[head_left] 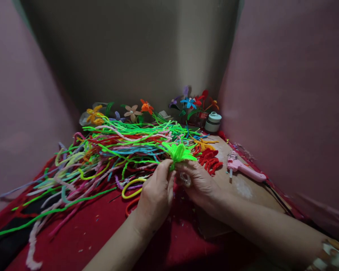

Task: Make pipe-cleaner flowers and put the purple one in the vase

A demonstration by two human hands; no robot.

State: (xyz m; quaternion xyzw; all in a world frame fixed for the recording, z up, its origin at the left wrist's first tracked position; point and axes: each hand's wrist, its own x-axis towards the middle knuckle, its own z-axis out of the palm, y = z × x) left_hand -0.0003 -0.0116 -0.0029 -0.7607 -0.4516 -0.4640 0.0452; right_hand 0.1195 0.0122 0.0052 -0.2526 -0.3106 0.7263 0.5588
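A bright green pipe-cleaner flower point(179, 152) stands upright between my hands, its looped petals fanned out above the fingers. My left hand point(158, 188) pinches its base from the left, thumb and fingers pressed together. From the other side my right hand point(196, 182) grips the same base, with its fingers curled under the petals. The fingers hide the flower's lower end. Just left of my left hand lie the yellow handle loop point(131, 189) and red loop of a pair of scissors, partly covered by that hand.
A broad heap of coloured pipe cleaners point(124, 145) spreads behind and left. Red pipe-cleaner pieces point(210, 160) and a pink glue gun point(244, 167) lie on a brown board point(243, 192) at right. Finished flowers point(189, 102) and a white-lidded jar point(213, 122) stand by the back wall.
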